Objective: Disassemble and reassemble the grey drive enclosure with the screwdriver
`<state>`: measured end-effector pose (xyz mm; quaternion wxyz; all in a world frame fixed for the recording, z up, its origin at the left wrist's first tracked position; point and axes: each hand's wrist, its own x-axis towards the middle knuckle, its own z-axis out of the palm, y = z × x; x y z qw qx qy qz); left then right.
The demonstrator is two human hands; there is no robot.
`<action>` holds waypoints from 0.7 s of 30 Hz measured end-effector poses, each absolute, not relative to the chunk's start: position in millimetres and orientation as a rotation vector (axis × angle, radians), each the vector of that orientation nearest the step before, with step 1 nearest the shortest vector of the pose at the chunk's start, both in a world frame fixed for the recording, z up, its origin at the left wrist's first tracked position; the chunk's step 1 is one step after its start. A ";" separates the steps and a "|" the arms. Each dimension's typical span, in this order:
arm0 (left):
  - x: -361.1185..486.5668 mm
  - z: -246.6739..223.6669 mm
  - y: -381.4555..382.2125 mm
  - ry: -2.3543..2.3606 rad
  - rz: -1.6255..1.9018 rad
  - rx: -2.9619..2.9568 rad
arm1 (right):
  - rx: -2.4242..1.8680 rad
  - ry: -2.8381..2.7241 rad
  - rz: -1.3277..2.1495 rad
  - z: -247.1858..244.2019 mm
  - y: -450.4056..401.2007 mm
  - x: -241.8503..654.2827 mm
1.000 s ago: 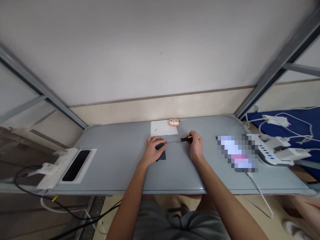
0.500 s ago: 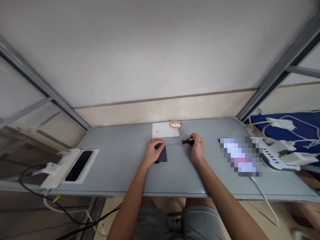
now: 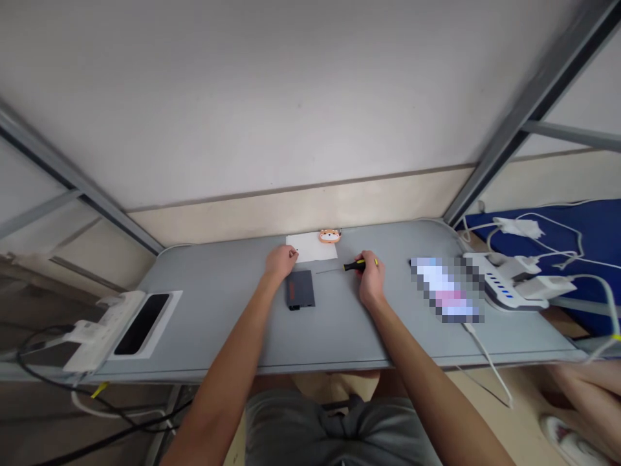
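A dark grey flat box (image 3: pixel 301 289) lies on the grey table (image 3: pixel 218 323), with reddish marks at its left side. Just beyond it, my left hand (image 3: pixel 281 261) is at the left edge of a white paper (image 3: pixel 310 248), fingertips pinched together; whatever they hold is too small to make out. My right hand (image 3: pixel 371 279) is wrapped round the black and yellow handle of a screwdriver (image 3: pixel 354 265), whose thin shaft points left, past the box's far right corner. An orange animal-faced item (image 3: pixel 330 235) rests on the paper's right part.
At the left, a black phone (image 3: pixel 142 324) lies on a white sheet beside a white power strip (image 3: pixel 104 330). A blurred-out phone (image 3: pixel 446 291) and a charging station (image 3: pixel 509 285) with cables are at the right. A person's leg (image 3: pixel 582 395) shows at the lower right.
My left hand has left the dark box and moved forward to the paper, uncovering the box. The right hand still holds the screwdriver. The whole view has shifted slightly.
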<state>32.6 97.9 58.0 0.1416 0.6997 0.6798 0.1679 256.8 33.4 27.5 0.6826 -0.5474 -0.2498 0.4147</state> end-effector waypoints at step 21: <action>5.0 50.6 62.2 1.703 0.651 2.012 | -1.205 -0.585 0.945 26.5 32.2 255.8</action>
